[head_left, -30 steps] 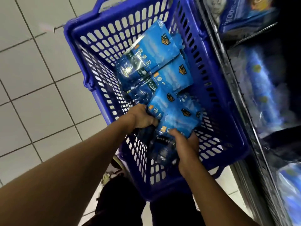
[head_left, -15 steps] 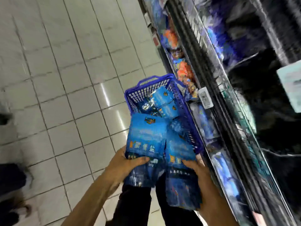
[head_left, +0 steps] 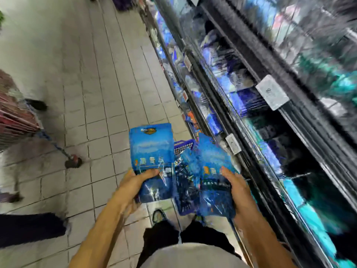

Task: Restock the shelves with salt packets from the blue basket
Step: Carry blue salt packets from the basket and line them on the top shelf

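My left hand [head_left: 135,182] grips the lower part of a blue salt packet [head_left: 151,151] that stands upright in front of me. My right hand [head_left: 234,188] holds a second bundle of blue salt packets [head_left: 204,171], its thumb across the front. The blue basket [head_left: 183,147] is mostly hidden behind the packets; only a strip of its rim shows between them, on the floor beside the shelves. The shelves [head_left: 251,105] run along the right, blurred, holding blue and teal packs.
A price tag [head_left: 272,92] and a smaller price label [head_left: 233,144] hang on the shelf rails. A shopping trolley [head_left: 17,117] with a wheel [head_left: 73,162] stands at the left. Another person's dark shoes [head_left: 37,104] are on the tiled floor [head_left: 92,78].
Both hands have lifted packets out of the basket and raised them to chest height. The view has swung up from the basket to the aisle and shelves.
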Tool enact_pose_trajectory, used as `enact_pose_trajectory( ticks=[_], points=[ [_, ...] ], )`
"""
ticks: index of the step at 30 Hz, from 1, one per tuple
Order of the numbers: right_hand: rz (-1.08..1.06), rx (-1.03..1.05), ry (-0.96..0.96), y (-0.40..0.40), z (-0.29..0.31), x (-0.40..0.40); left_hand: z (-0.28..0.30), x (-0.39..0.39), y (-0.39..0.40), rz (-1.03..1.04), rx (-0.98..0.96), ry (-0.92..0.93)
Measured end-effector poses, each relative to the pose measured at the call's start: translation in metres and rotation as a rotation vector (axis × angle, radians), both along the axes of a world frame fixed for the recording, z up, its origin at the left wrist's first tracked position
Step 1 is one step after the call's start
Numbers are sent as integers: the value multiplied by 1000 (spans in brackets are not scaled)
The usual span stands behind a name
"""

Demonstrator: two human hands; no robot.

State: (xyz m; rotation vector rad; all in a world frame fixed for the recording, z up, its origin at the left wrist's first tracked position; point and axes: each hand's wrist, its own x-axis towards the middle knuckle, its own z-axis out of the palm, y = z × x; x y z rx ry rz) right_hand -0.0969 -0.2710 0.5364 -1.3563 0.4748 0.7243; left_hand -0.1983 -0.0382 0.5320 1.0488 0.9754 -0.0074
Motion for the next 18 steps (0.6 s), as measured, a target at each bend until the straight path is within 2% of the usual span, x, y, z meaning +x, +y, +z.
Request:
enact_pose_trajectory(
  ticks=[4,9,12,15,18],
  points=[
    [-90,-99,-297,-33,42,-2,34,17,-15,-88,80,-155],
    [-280,-257,-586,-73,76,-25,60,55,-39,-352,174,-276],
    [-432,-327,-633,-92,85,-52,67,74,-57,-541,210,-342],
    [-695,-394,-643,-108,88,-96,71,87,-87,-732,261,-405],
    [-969,-489,-663,-125,89,-155,72,83,-129,-956,223,-454]
  ],
)
